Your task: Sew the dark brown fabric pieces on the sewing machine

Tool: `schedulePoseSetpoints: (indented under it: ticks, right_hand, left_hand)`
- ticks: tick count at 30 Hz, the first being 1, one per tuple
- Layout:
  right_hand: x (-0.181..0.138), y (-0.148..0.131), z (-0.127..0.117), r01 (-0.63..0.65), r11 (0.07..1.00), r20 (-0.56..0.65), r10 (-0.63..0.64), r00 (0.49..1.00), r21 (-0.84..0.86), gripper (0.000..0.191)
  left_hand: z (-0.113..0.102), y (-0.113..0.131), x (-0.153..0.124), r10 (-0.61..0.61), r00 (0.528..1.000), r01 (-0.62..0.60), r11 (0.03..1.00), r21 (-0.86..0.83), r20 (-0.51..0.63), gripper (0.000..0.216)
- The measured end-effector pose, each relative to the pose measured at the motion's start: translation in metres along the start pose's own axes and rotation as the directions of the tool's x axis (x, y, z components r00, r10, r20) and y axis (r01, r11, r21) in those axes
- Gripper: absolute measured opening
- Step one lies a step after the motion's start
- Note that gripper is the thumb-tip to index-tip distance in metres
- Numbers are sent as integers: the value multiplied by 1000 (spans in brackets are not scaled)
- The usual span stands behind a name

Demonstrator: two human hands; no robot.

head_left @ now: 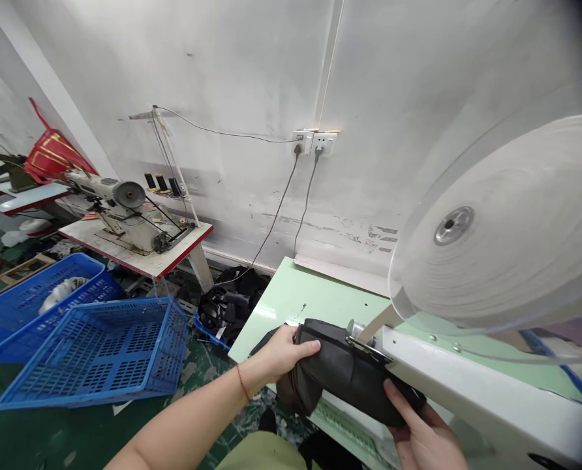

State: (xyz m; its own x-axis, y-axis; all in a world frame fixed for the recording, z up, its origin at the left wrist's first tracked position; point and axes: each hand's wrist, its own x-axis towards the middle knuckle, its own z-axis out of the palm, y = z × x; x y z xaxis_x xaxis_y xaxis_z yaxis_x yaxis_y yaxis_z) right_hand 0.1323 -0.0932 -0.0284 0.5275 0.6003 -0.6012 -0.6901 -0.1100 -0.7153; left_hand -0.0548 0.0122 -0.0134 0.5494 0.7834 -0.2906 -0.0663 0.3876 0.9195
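A dark brown leather piece, shaped like a shoe upper, is wrapped over the arm of a white machine at the edge of a pale green table. My left hand grips the left end of the piece, thumb on top. My right hand holds the piece from below at its right end, fingers curled under it. A white tape strip runs from a large reel down to the piece.
Two blue plastic crates stand on the green floor at left. Behind them is a sewing machine on a white table with thread cones. Cables hang from wall sockets. A heap of black pieces lies by the wall.
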Motion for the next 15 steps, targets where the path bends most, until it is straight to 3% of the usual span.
schedulePoseSetpoints:
  ticks: [7, 10, 13, 15]
  right_hand:
    - [30, -2, 4, 18, 999, -17, -17, 1000, 45, 58]
    - [30, 3, 6, 40, 997, 5, -40, 999, 71, 57]
    - [12, 37, -3, 10, 1000, 127, -12, 992, 11, 48]
    - [-6, 69, -15, -15, 997, 233, 33, 972, -77, 52]
  left_hand:
    - [-2, -2, 27, -123, 992, 124, 974, -188, 18, 54]
    - [-2, -3, 24, -141, 990, 143, 965, -220, 23, 50]
    - [-2, -8, 0, -161, 983, 179, 952, -248, 90, 46]
    - [-1, -10, -22, -167, 973, 204, 943, -263, 157, 46]
